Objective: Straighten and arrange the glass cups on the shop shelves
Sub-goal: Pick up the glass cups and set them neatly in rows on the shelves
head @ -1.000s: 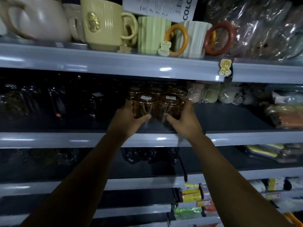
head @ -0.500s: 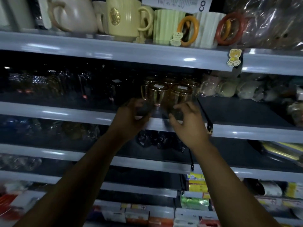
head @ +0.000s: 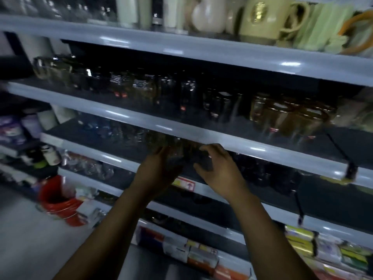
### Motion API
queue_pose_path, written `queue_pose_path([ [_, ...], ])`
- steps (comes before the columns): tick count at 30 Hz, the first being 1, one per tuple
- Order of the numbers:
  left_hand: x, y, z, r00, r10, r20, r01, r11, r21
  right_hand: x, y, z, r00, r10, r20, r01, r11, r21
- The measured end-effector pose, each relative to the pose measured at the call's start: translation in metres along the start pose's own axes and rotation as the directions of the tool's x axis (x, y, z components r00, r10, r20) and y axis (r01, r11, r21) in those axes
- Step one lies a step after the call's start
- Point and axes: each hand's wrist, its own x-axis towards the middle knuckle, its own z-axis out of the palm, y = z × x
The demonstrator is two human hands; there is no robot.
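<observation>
Motion blurs the head view. Amber glass cups (head: pixel 282 118) stand in a tight group at the right of the middle shelf (head: pixel 181 128), with nothing touching them. One shelf lower, both hands sit at a cluster of dark and clear glass cups (head: pixel 181 153) just under the shelf lip. My left hand (head: pixel 159 172) cups the cluster's left side. My right hand (head: pixel 219 170) curls its fingers and thumb round a dark cup (head: pixel 202 159) on the right side. The cups' bases are hidden behind my hands.
More clear and dark glasses (head: pixel 141 89) line the middle shelf to the left. Ceramic mugs (head: pixel 262 19) fill the top shelf. A red bucket (head: pixel 60 201) stands on the floor at lower left. Packaged goods (head: pixel 302 247) fill the bottom shelves.
Both hands let go of the amber cups and dropped to the shelf below, onto the dark and clear cups. The camera swung left and down.
</observation>
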Motion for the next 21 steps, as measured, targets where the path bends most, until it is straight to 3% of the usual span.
queue_pose_path([
  [12,-0.017,-0.201,-0.124,0.985,-0.162,-0.054,0.162,0.987,-0.002,0.076,-0.148,0.187,0.988,0.052,0.145,-0.072,0.988,0.133],
  [21,0.015,-0.314,-0.176,0.968,-0.243,-0.058,0.243,0.97,0.005,0.151,-0.205,0.292,0.971,0.072,0.227,-0.118,0.974,0.194],
])
